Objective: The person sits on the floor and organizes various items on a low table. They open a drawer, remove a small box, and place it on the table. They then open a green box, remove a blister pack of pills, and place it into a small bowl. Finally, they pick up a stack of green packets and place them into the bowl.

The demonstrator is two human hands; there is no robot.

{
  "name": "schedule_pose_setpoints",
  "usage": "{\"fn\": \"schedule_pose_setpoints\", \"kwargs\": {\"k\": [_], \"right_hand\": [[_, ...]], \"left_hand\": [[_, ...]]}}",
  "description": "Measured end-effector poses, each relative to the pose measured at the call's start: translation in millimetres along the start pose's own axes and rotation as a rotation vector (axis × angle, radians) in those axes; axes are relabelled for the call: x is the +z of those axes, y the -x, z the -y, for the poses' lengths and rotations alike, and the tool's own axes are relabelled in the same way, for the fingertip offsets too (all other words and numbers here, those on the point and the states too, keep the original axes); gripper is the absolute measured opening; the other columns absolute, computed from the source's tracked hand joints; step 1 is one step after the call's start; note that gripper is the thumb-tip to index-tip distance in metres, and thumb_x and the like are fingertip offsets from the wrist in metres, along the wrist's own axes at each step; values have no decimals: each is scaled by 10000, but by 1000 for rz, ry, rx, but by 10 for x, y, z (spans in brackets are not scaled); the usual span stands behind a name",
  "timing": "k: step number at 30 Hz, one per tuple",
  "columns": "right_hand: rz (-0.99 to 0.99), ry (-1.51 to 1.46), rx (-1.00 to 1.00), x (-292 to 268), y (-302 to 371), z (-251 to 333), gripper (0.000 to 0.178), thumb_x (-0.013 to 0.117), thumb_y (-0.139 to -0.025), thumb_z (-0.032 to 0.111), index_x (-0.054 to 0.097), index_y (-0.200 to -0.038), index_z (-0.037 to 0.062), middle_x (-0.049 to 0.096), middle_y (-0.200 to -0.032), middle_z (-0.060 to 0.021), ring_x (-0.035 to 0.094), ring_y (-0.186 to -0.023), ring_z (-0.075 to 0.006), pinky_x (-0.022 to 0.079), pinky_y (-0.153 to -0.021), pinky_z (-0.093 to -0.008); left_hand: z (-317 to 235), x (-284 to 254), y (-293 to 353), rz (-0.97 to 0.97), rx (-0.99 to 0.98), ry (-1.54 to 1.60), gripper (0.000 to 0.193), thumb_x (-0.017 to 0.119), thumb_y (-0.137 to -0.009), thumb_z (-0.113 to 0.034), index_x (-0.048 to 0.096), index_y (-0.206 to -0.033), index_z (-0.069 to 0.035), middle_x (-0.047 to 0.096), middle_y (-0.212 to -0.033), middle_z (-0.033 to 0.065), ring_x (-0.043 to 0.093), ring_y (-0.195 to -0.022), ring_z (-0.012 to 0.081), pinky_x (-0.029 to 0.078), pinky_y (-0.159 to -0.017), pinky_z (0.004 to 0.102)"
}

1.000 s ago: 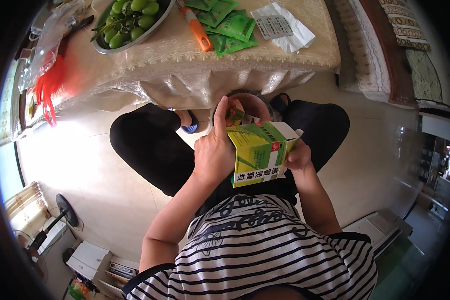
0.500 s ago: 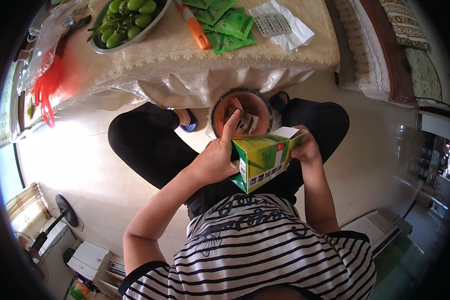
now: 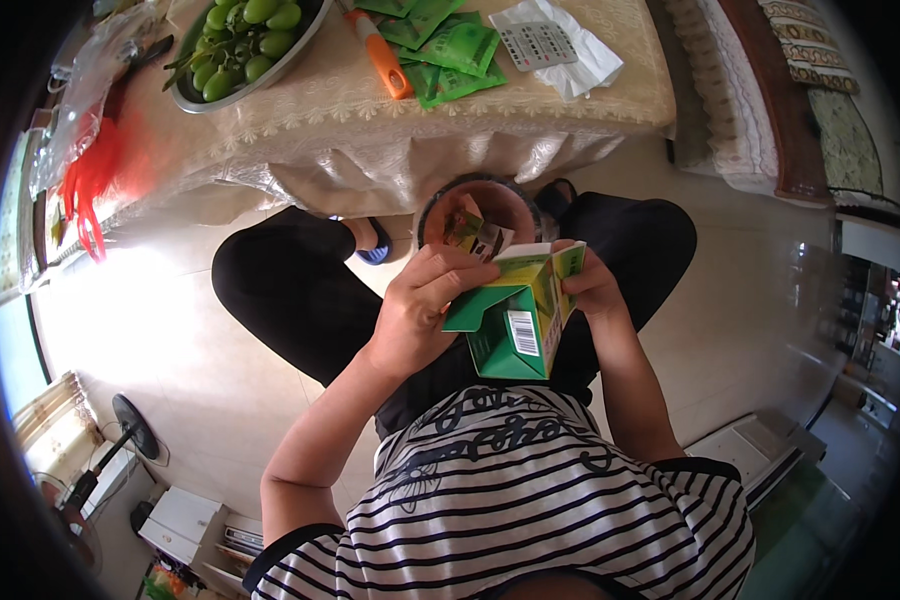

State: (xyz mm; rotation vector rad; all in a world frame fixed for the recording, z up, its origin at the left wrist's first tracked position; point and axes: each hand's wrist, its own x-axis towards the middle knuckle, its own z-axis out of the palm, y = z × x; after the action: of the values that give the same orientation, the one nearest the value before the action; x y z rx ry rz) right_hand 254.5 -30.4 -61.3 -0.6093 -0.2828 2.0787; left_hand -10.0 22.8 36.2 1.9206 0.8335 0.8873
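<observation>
A green and yellow cardboard box (image 3: 500,345) is held up between my hands, above my lap. My left hand (image 3: 425,305) grips its upper left edge, the fingers bent over a green flap. On the other side, my right hand (image 3: 592,285) pinches the box's right end, where a yellow flap stands out. A white barcode label shows on the green end that faces me. Just beyond the box, a round reddish-brown bin (image 3: 510,205) stands on the floor with torn packaging (image 3: 478,230) in it.
On the cloth-covered table (image 3: 300,120) lie green sachets (image 3: 450,50), an orange-handled tool (image 3: 380,55) and a white paper with a grey printed sheet (image 3: 555,45). A metal bowl of green fruit (image 3: 240,45) stands at the left. A fan (image 3: 135,425) is at lower left.
The box has turned, so its green barcode end now faces me instead of the printed yellow side. My left hand's fingers have gone from upright to bent over its edge.
</observation>
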Motion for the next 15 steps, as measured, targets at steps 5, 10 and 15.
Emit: {"fn": "schedule_pose_setpoints", "kwargs": {"k": [5, 10, 15], "right_hand": [[-14, 165, 36, 84, -20, -22, 328, 686, -657, -75, 545, -930, 40, 631, -944, -74, 628, -832, -170, 487, -736, -275], [-338, 829, -152, 360, -91, 72, 348, 728, -716, 50, 556, -1018, 29, 623, -984, -77, 612, -871, -164, 481, -755, -274], [-488, 1575, -619, 1072, -162, 115, 450, 737, -722, 158, 546, -1105, 16, 601, -964, -138, 598, -907, -272, 481, -790, -322]], "left_hand": [[-84, -19, -1, 41, -506, 622, 201, 656, -846, -198, 671, -886, -1, 604, -732, 23, 561, -725, 116, 438, -645, 240], [42, 32, 15, -155, -467, 256, 176, 644, -851, -153, 670, -827, 20, 604, -733, 57, 559, -646, 117, 432, -575, 247], [133, 116, 73, -254, -224, -259, 51, 666, -764, -37, 652, -742, 7, 570, -692, 107, 557, -604, 276, 449, -530, 343]]}}
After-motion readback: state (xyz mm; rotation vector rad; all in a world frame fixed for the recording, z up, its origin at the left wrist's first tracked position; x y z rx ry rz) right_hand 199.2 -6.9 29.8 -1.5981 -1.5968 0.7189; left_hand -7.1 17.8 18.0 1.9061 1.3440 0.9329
